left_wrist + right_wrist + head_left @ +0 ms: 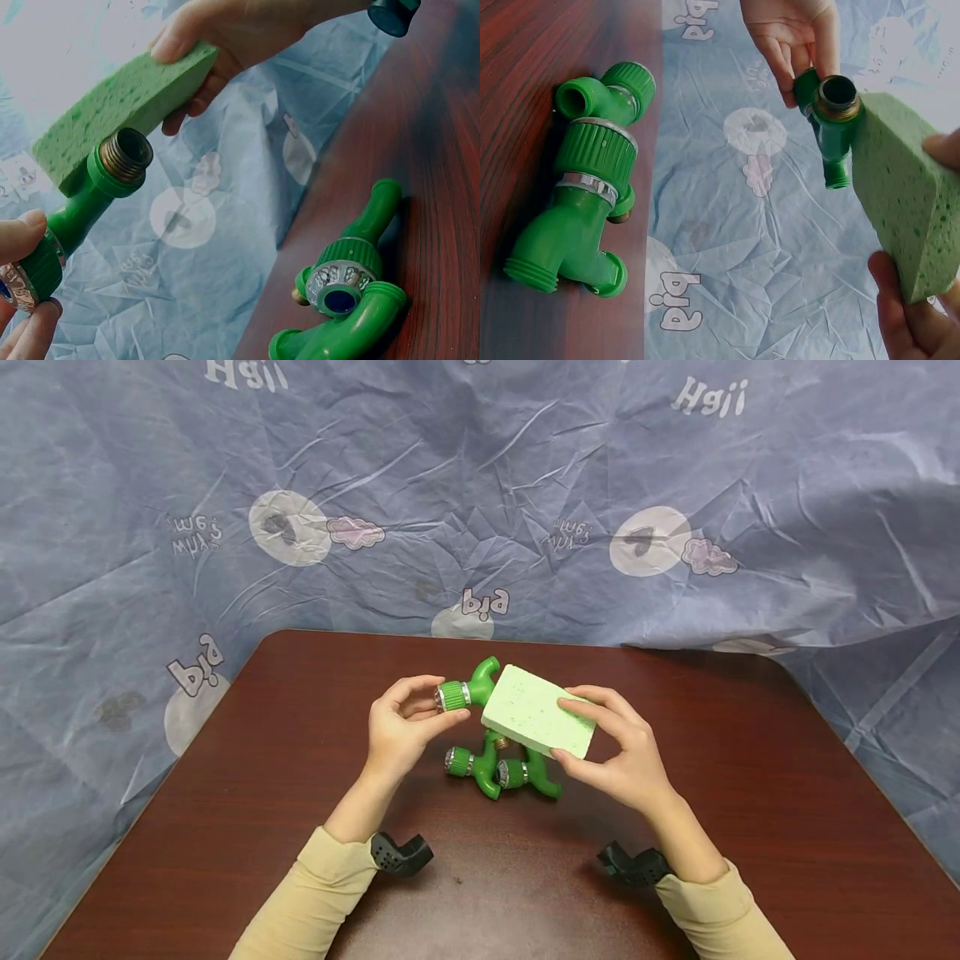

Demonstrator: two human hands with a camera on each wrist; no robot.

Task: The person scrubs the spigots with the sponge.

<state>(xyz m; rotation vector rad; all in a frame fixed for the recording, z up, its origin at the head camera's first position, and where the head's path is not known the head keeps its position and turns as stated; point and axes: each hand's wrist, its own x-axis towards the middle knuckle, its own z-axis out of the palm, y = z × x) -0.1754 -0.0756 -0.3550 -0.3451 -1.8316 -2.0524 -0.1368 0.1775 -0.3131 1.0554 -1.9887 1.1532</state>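
My left hand [397,722] pinches a green plastic tap [480,683] by its ribbed knob, holding it above the table. In the left wrist view the tap's brass threaded end [126,155] faces up. A pale green sponge [538,710] is gripped at its right end by my right hand [630,747], thumb on one side and fingers on the other. The sponge's far end lies against the body of the held tap. Below them, two more green taps [476,767] [592,161] lie close together on the table, partly hidden by the sponge in the head view.
The dark red-brown wooden table [315,893] spreads under both hands. Behind it hangs a wrinkled blue-grey printed cloth [480,485]. A black wrist mount [405,855] sits at the left cuff and another black mount [636,865] at the right cuff.
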